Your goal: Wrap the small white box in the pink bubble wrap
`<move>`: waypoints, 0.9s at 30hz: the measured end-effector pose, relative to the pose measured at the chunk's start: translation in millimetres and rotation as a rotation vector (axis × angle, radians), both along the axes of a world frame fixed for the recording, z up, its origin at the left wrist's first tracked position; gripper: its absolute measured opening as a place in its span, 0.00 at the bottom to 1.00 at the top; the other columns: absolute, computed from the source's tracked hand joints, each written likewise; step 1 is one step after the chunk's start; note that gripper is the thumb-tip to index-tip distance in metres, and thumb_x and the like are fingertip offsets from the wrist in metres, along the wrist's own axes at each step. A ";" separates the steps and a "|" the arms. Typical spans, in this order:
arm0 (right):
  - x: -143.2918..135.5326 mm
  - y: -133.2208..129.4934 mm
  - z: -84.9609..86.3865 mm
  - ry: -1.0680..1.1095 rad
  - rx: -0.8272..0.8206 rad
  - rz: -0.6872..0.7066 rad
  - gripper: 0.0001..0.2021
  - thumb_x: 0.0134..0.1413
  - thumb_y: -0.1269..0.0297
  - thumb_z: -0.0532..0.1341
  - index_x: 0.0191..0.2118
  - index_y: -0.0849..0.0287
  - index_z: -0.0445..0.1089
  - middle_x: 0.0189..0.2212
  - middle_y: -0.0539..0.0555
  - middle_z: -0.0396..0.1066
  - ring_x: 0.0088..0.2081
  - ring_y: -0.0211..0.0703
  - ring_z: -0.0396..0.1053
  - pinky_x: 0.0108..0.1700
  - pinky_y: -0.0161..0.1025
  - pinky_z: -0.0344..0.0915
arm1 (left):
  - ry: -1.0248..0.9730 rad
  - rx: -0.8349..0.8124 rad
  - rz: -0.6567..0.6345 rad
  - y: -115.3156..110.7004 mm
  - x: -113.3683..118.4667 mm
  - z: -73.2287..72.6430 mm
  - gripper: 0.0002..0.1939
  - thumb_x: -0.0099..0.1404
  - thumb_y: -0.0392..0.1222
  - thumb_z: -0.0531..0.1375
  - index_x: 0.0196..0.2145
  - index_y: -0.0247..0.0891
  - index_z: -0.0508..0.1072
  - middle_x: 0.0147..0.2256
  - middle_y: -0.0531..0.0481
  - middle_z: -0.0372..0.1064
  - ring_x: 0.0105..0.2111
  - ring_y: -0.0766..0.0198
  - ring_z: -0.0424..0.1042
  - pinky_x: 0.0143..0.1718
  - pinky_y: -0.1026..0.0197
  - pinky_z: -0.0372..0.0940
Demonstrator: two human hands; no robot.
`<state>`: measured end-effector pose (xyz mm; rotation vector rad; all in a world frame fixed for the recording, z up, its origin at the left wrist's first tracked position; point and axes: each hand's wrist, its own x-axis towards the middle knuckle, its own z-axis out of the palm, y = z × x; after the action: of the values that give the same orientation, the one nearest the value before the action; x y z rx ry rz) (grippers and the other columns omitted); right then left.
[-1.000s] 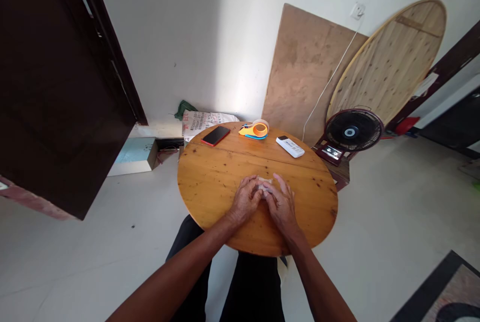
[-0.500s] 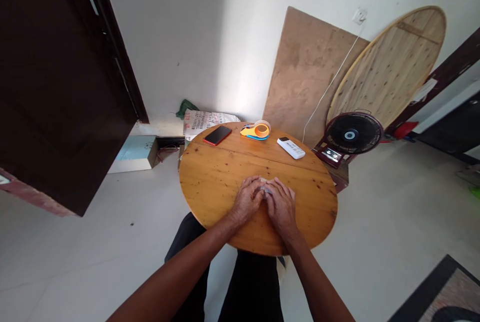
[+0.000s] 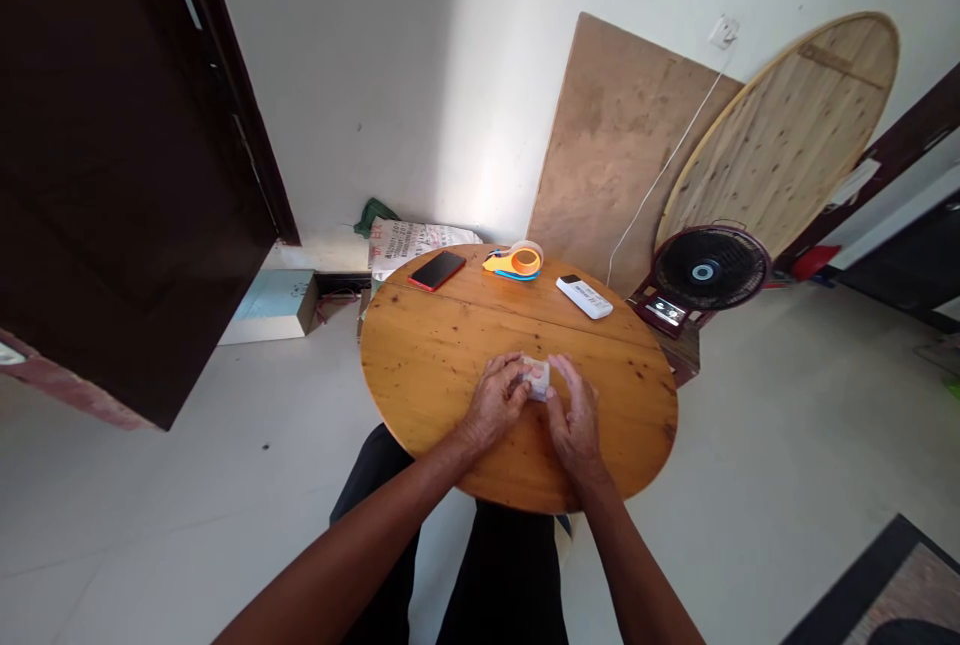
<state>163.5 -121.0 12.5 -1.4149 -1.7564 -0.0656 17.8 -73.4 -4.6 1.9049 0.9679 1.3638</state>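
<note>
A small, whitish, see-through box (image 3: 538,379) sits at the near middle of the round wooden table (image 3: 420,355). My left hand (image 3: 496,397) grips it from the left, fingers over its top and thumb at the near side. My right hand (image 3: 576,417) is just to the right of the box, its thumb and fingers apart and curved around that side. Whether the right fingertips touch the box I cannot tell. What the box contains is too small to make out.
Along the table's far side lie a red-edged phone (image 3: 437,271), an orange and blue tape dispenser (image 3: 515,263) and a white remote-like device (image 3: 584,297). A black fan (image 3: 705,270) stands beyond the right edge. Wooden boards (image 3: 622,125) lean on the wall.
My right hand has moved off to the right and its fingers have spread, so more of the box shows. My left hand stays on the box.
</note>
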 end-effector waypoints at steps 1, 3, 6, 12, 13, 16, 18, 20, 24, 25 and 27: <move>-0.6 0.3 0.3 -0.027 -0.005 0.004 0.21 0.62 0.65 0.49 0.60 0.56 0.55 0.57 0.58 0.63 0.61 0.49 0.55 0.59 0.53 0.52 | 0.006 0.000 0.000 -0.3 -0.2 0.8 0.14 0.60 0.31 0.57 0.44 0.38 0.73 0.49 0.43 0.66 0.53 0.58 0.63 0.57 0.53 0.59; -2.3 1.5 1.1 -0.102 -0.022 0.011 0.22 0.62 0.65 0.49 0.61 0.57 0.54 0.57 0.59 0.62 0.62 0.50 0.54 0.59 0.53 0.52 | 0.017 0.001 0.000 -0.9 -0.7 2.3 0.14 0.60 0.31 0.57 0.44 0.39 0.73 0.49 0.43 0.67 0.54 0.58 0.63 0.57 0.52 0.59; -5.7 3.9 3.0 -0.225 -0.037 0.001 0.20 0.61 0.68 0.50 0.58 0.59 0.58 0.54 0.60 0.66 0.60 0.50 0.56 0.58 0.53 0.51 | 0.029 -0.004 0.000 -0.5 -0.8 2.4 0.14 0.61 0.31 0.57 0.44 0.39 0.73 0.49 0.44 0.67 0.54 0.57 0.62 0.57 0.51 0.58; -10.7 1.8 5.2 -0.333 0.043 0.013 0.19 0.59 0.72 0.50 0.55 0.60 0.60 0.52 0.59 0.69 0.58 0.49 0.59 0.59 0.53 0.49 | 0.017 -0.011 0.003 2.1 0.7 -3.3 0.14 0.61 0.32 0.57 0.44 0.39 0.74 0.49 0.44 0.66 0.54 0.57 0.63 0.57 0.51 0.59; -10.1 0.5 5.0 -0.321 0.056 0.021 0.19 0.59 0.72 0.49 0.55 0.59 0.60 0.52 0.59 0.69 0.58 0.49 0.59 0.59 0.53 0.49 | 0.015 -0.012 0.003 2.0 0.7 -3.5 0.14 0.61 0.32 0.57 0.44 0.39 0.74 0.49 0.44 0.66 0.54 0.57 0.63 0.57 0.51 0.59; -5.6 -2.3 3.4 -0.205 0.080 -0.019 0.18 0.60 0.70 0.49 0.55 0.58 0.61 0.52 0.59 0.68 0.57 0.48 0.60 0.57 0.52 0.52 | 0.010 -0.019 -0.004 1.2 0.2 -2.4 0.14 0.60 0.31 0.57 0.43 0.40 0.74 0.49 0.44 0.64 0.54 0.58 0.63 0.57 0.52 0.59; -1.3 -2.5 1.7 -0.084 0.074 -0.080 0.17 0.61 0.67 0.50 0.54 0.58 0.61 0.52 0.59 0.68 0.55 0.49 0.62 0.56 0.51 0.55 | 0.002 -0.014 -0.010 0.5 -0.2 -1.5 0.15 0.60 0.31 0.56 0.44 0.40 0.74 0.49 0.44 0.64 0.54 0.58 0.63 0.57 0.53 0.60; 2.0 -1.8 -0.1 0.012 0.053 -0.116 0.17 0.61 0.65 0.50 0.54 0.58 0.61 0.52 0.59 0.68 0.54 0.49 0.63 0.55 0.51 0.56 | -0.003 0.001 -0.009 0.1 -0.4 -1.5 0.16 0.59 0.30 0.57 0.44 0.40 0.74 0.49 0.44 0.63 0.54 0.58 0.62 0.57 0.53 0.60; 3.5 -0.3 -3.0 0.041 0.009 -0.109 0.18 0.61 0.64 0.50 0.55 0.57 0.61 0.53 0.58 0.66 0.55 0.49 0.62 0.57 0.52 0.54 | -0.008 0.041 0.024 0.3 -0.5 -4.2 0.17 0.57 0.29 0.58 0.45 0.40 0.74 0.51 0.43 0.62 0.55 0.57 0.61 0.57 0.53 0.60; 3.1 -0.1 -3.3 0.030 0.000 -0.104 0.18 0.61 0.64 0.50 0.56 0.57 0.60 0.54 0.58 0.66 0.56 0.49 0.61 0.57 0.52 0.54 | -0.011 0.050 0.033 0.4 -0.5 -5.0 0.18 0.57 0.29 0.58 0.45 0.39 0.74 0.51 0.43 0.62 0.55 0.57 0.62 0.57 0.53 0.60; 2.1 0.1 -3.4 0.001 -0.012 -0.092 0.19 0.62 0.64 0.49 0.57 0.56 0.59 0.55 0.58 0.64 0.58 0.49 0.59 0.57 0.53 0.53 | -0.022 0.064 0.047 0.7 -0.6 -6.3 0.17 0.57 0.29 0.57 0.44 0.39 0.74 0.51 0.43 0.62 0.54 0.57 0.62 0.56 0.53 0.61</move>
<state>165.7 -120.9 9.1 -1.5041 -1.6929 -0.1032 17.2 -72.6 -10.9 1.9214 0.9744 1.4558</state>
